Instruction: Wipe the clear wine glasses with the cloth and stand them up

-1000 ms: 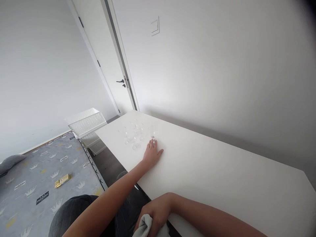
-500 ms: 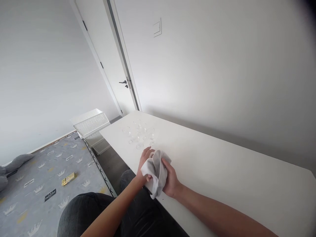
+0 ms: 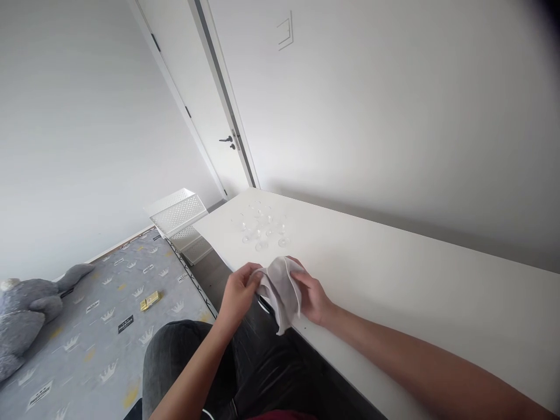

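A light grey cloth (image 3: 280, 287) hangs between both hands at the near edge of the white table (image 3: 394, 274). My left hand (image 3: 237, 293) pinches the cloth's left side with closed fingers. My right hand (image 3: 314, 297) grips its right side, fingers curled into the fabric. Whether anything is wrapped inside the cloth is hidden. Several clear stemmed glasses (image 3: 263, 224) stand in a cluster on the far left end of the table, a short way beyond my hands.
A white perforated basket shelf (image 3: 178, 212) stands past the table's left end. A grey crown-patterned mattress (image 3: 100, 326) lies at lower left with a small gold box (image 3: 149, 300) and a grey plush toy (image 3: 26, 309). A closed door (image 3: 205, 99) is behind.
My left hand drew back from the glasses and my right hand came up with the cloth; both now hold it together. The view has shifted left.
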Available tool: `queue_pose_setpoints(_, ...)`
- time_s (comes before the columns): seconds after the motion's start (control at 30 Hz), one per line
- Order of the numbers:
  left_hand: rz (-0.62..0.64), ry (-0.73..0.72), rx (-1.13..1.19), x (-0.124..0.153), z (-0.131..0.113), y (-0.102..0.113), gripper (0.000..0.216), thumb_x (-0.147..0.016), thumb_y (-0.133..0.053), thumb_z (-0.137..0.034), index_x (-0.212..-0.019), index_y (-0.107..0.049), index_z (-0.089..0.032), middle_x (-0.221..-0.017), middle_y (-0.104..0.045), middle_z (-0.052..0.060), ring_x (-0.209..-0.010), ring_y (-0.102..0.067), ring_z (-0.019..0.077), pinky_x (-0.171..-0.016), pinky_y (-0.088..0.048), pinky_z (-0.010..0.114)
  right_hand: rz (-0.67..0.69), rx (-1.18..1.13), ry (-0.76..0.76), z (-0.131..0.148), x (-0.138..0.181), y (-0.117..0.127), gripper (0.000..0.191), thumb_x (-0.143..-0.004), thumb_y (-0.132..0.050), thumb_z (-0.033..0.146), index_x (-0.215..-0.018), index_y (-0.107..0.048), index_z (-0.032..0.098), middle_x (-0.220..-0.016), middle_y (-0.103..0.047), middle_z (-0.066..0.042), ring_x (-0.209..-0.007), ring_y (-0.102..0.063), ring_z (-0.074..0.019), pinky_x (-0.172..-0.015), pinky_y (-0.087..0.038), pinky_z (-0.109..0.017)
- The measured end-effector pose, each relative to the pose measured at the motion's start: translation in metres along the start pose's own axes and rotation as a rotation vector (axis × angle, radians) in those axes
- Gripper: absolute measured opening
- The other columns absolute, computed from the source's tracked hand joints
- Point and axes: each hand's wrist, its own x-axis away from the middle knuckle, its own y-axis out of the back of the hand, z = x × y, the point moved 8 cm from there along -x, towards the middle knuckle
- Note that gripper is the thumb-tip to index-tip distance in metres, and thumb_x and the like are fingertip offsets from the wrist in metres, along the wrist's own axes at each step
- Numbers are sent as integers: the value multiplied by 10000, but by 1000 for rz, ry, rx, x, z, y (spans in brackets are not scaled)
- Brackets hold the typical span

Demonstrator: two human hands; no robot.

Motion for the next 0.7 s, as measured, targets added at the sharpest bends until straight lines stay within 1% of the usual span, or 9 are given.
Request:
queue_pose_setpoints(0.1,-75,-14,-58,-2,-10,26,262,-907,-658,-457,-980,-738,-218,-685,-626,-15,-577,-536,148,-551,-430,249,141,59,83,10,4,-12,76,-803,-688,278,-804,-732,217,-1055,-645,-46,-975,-578,-222,-807,-467,-315)
queue_pose_setpoints(0.2,-38,26,-70,-2,-21,36,280,-897,-659,-453,-1030,-748,-223,-625,-547,-34,-540,-475,134,-513,-388,237,244,109,-15,2,8,-22,381,-899,-590,440,-639,-665,171,-1064,-611,-77,-946,-561,-223,-798,-452,-331)
queue_pose_setpoints(0.27,17,96,6,-2,-24,36,291,-885,-672,-448,-1054,-749,-225,-612,-491,-42,-531,-439,120,-489,-340,222,249,146,-77,-5,8,-24,522,-956,-552,548,-607,-613,165,-957,-603,-73,-865,-548,-198,-771,-435,-321)
queue_pose_setpoints(0.33,92,181,129,-2,-25,30,290,-868,-683,-429,-1063,-744,-224,-612,-460,-43,-514,-396,105,-473,-285,213,227,193,-83,-7,8,-23,436,-917,-688,522,-671,-587,176,-836,-581,-30,-781,-526,-164,-729,-410,-297)
queue_pose_setpoints(0.4,184,250,233,-3,-26,20,288,-836,-695,-402,-1053,-737,-218,-636,-482,-28,-508,-376,99,-472,-275,219,230,233,-93,-10,8,-25,291,-820,-841,393,-865,-624,203,-819,-591,13,-765,-533,-148,-720,-405,-281)
queue_pose_setpoints(0.47,268,291,285,-4,-27,12,286,-796,-706,-385,-1022,-726,-210,-684,-535,3,-526,-411,110,-487,-323,235,273,290,-142,-16,10,-29,411,-750,-901,336,-1055,-649,224,-917,-642,11,-830,-578,-160,-759,-437,-291)
queue_pose_setpoints(0.53,318,298,281,-8,-27,10,279,-781,-717,-380,-1001,-716,-208,-709,-563,22,-550,-460,128,-508,-370,251,324,364,-181,-20,13,-32,454,-734,-904,337,-1107,-687,194,-984,-671,-20,-903,-611,-187,-813,-466,-320)
queue_pose_setpoints(0.63,254,208,149,-28,-19,27,263,-810,-733,-382,-1018,-722,-221,-719,-589,12,-575,-504,134,-532,-397,250,324,364,-181,-18,13,-32,439,-746,-877,347,-1116,-725,165,-981,-690,-41,-896,-632,-200,-812,-480,-329)
queue_pose_setpoints(0.7,80,116,8,-48,-7,52,267,-818,-742,-399,-1022,-735,-227,-826,-662,24,-664,-580,151,-587,-447,253,254,313,-157,-14,10,-25,434,-761,-857,355,-1132,-712,182,-1018,-705,-51,-911,-650,-215,-810,-497,-339)
